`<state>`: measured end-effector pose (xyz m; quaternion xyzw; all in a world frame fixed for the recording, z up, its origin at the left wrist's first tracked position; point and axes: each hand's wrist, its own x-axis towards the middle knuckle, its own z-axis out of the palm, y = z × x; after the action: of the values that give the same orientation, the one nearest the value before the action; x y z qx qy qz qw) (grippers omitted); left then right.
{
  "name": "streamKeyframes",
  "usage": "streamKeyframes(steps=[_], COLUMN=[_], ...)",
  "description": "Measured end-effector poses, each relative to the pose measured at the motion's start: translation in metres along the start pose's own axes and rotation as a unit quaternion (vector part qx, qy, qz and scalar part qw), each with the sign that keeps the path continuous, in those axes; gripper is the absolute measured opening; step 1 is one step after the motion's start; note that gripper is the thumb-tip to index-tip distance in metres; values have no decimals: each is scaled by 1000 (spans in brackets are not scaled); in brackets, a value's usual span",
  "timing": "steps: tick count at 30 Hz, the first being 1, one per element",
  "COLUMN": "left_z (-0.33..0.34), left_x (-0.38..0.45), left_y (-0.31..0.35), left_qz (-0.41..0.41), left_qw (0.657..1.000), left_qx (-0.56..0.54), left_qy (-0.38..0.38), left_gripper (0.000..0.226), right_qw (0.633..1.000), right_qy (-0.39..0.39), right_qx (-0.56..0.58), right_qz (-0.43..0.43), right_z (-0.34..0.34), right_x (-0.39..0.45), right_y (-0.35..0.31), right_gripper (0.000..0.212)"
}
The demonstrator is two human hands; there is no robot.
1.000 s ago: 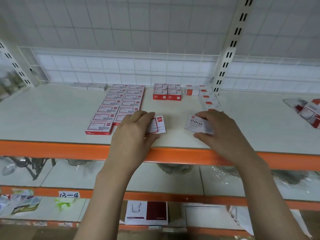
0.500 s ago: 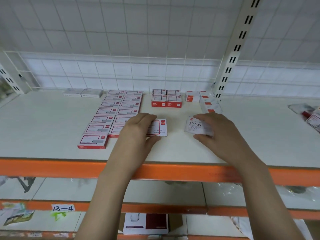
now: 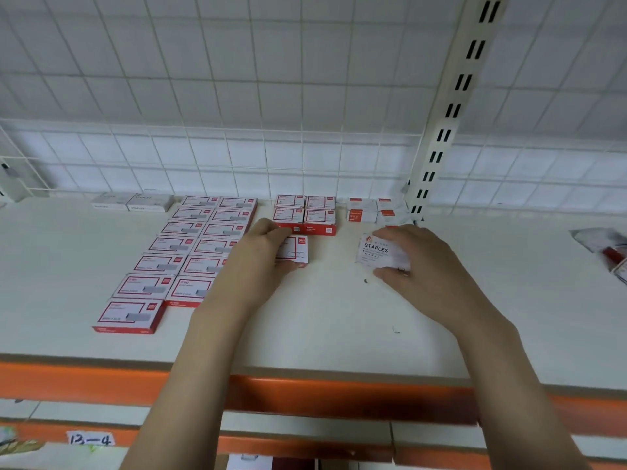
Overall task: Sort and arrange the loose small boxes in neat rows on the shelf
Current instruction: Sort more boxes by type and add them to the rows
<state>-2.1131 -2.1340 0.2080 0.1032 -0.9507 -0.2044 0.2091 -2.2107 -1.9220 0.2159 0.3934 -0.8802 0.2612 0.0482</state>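
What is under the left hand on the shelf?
Under the left hand lies a red and white box; only its right part shows. The hand also covers the near right ends of the two rows of red boxes, so those boxes cannot be seen fully.

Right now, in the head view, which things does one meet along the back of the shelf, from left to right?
Two grey boxes → two long columns of red-framed boxes → block of four red boxes → small white-and-red boxes → slotted white upright.
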Motion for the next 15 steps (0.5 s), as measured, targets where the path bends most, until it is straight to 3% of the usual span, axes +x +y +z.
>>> streamKeyframes(steps=[9,15], left_z=[6,10], left_x=[16,15], left_y=[-21,-38], left_qz=[-21,52], left_qw=[998,995], left_qx=[27,80], left_qy=[-55,-39], left_gripper=[41,29], right_qw=[1000,1000], right_qy=[-11,-3], right_qx=[8,18], right_qz=[-10,4], right_z=[14,25], right_x=[14,20], right_y=[0,-12], right_gripper=[46,43])
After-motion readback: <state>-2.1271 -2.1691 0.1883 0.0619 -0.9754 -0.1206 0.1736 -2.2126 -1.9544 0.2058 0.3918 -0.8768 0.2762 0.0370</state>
